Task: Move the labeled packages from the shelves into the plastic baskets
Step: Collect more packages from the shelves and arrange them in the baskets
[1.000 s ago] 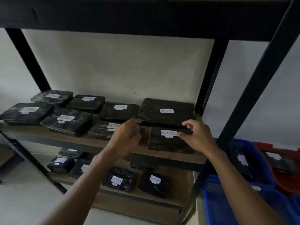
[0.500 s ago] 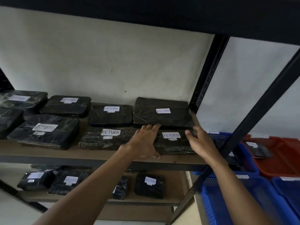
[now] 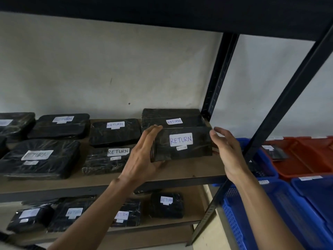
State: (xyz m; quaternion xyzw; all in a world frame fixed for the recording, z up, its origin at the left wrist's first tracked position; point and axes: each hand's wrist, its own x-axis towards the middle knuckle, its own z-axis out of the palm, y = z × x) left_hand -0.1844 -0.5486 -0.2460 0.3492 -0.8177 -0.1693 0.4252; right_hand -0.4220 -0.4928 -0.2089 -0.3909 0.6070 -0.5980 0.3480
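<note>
1. One black-wrapped package with a large "RETURN" label was tipped up on its near edge at the right end of the upper shelf, its labelled face turned toward the camera.
2. At its left end, the left hand cradled the package, with straight fingers laid along the side and the thumb tucked under the lower corner.
3. At the other end, the right hand was open with loosely bent fingers, its fingertips at the package's right edge; whether they actually touched it could not be told.
4. Directly behind sat a larger labelled package, and just left lay two more labelled packages, one behind the other.
5. More wrapped packages sat on the lower shelf beneath.
6. To the right, past the black upright, stood blue baskets and a red basket, the red one already holding a package.
7. My judgement was that the main risk lay in the glossy wrap: with only one hand properly seated, the package could slide out and drop onto the shelf or the floor.
8. Swinging it right could also knock it against the upright, since that post stood between the shelf and the baskets.
9. Lifting carelessly might drag the neighbouring package forward too.
</note>
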